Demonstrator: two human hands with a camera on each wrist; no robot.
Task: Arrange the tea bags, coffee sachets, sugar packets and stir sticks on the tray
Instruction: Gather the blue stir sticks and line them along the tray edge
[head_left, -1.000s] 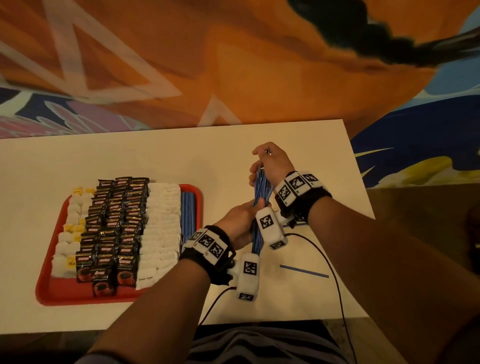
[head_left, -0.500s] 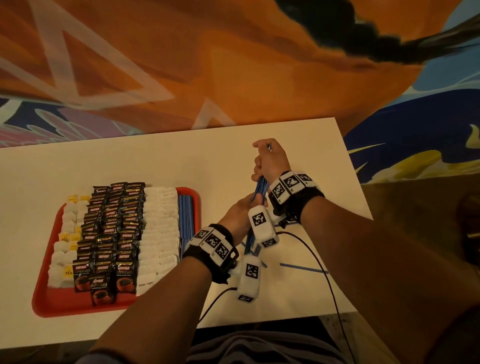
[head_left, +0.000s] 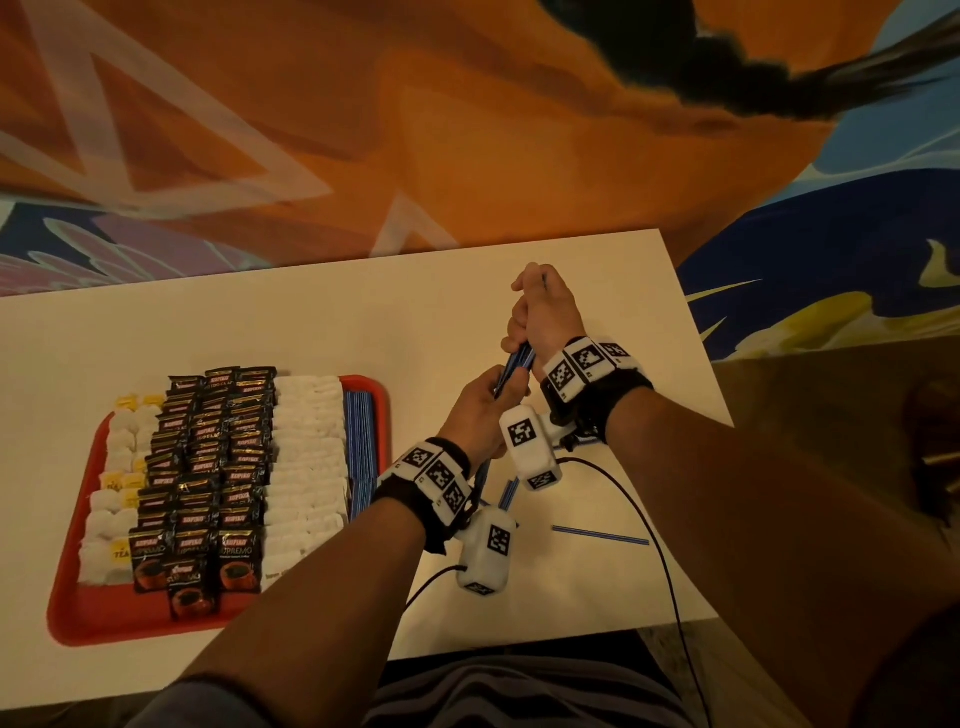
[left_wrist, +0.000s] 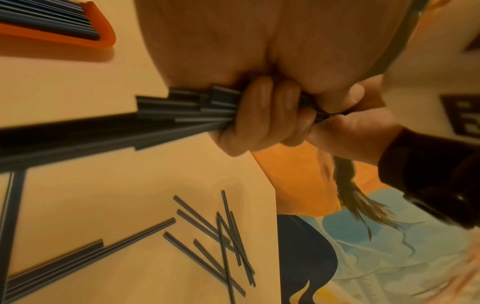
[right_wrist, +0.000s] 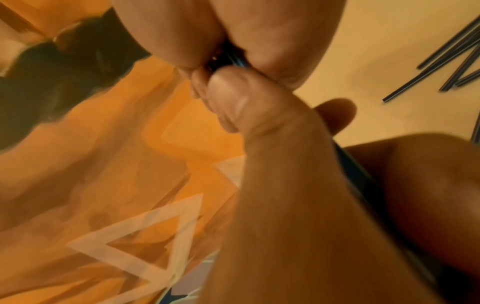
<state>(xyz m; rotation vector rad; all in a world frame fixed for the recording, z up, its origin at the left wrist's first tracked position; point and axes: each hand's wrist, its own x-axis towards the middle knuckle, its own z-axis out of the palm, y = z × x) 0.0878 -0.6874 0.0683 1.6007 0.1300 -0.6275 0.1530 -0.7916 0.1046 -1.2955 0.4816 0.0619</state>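
Observation:
Both hands hold one bundle of blue stir sticks (head_left: 514, 366) upright over the white table, right of the red tray (head_left: 104, 626). My left hand (head_left: 480, 410) grips the bundle's lower part, its fingers (left_wrist: 262, 115) curled round the sticks (left_wrist: 182, 111). My right hand (head_left: 540, 312) grips the upper part in a fist, the thumb (right_wrist: 231, 96) pressed on the sticks. The tray holds rows of white tea bags (head_left: 111, 499), black coffee sachets (head_left: 208, 467), white sugar packets (head_left: 306, 457) and a row of blue stir sticks (head_left: 361, 457) along its right side.
Several loose stir sticks (left_wrist: 221, 236) lie scattered on the table under my hands, and one single stick (head_left: 600, 535) lies to the right. Black cables (head_left: 649, 519) run from the wrist cameras across the table's front edge. A painted floor surrounds the table.
Both hands have squeezed the bundle closer together and tilted it; less of the sticks shows between them. The view has shifted slightly.

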